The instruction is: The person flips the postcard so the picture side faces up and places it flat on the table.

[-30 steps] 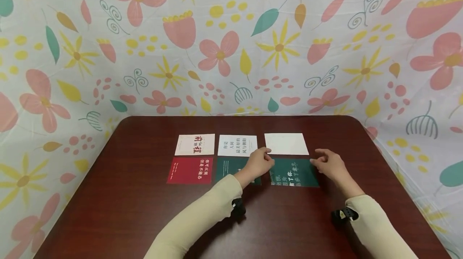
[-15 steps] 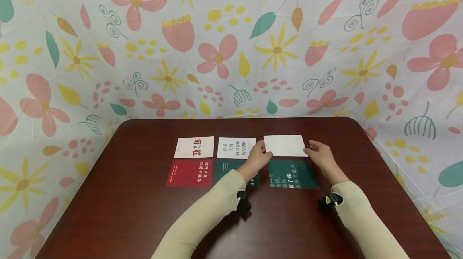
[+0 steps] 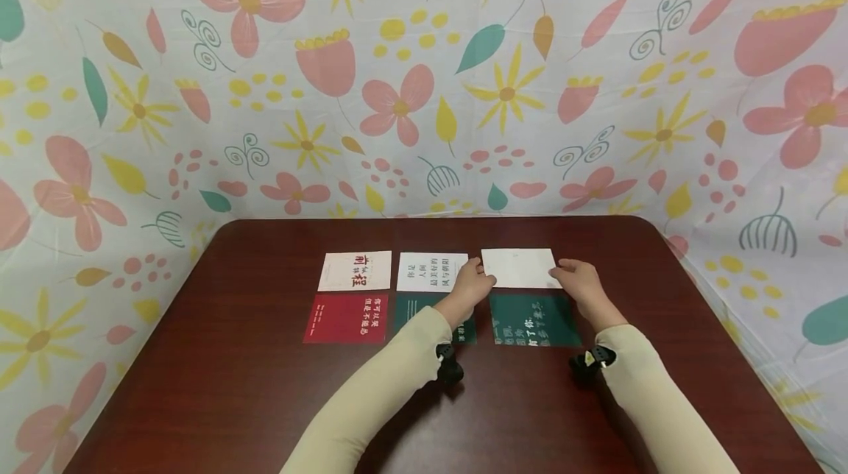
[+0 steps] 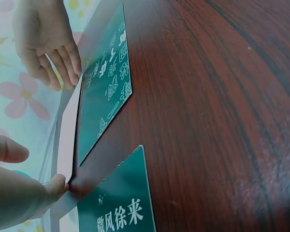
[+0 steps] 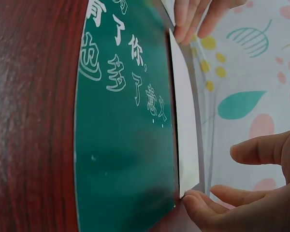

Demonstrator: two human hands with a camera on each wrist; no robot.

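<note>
A blank white card (image 3: pixel 519 269) lies at the back right of a group of cards, in the head view. My left hand (image 3: pixel 469 291) is at its left side; in the left wrist view a fingertip (image 4: pixel 57 185) touches the card's near corner while the thumb stands away. At the opposite end is my right hand (image 3: pixel 584 293). Its fingertips (image 5: pixel 193 197) meet the card's corner in the right wrist view, thumb raised apart. A dark green card with white lettering (image 3: pixel 534 321) lies just in front of the white one.
Left of these lie a white card with grey lettering (image 3: pixel 427 271), a pale card with red characters (image 3: pixel 344 268), a red card (image 3: pixel 338 319) and another green card (image 3: pixel 409 306), partly covered by my left arm. Behind the dark wooden table (image 3: pixel 218 386) hangs a flowered cloth (image 3: pixel 424 40).
My right hand has moved left from beside the cards to the white card's right edge. My left hand has shifted slightly, to that card's left edge. The head view has tilted a little.
</note>
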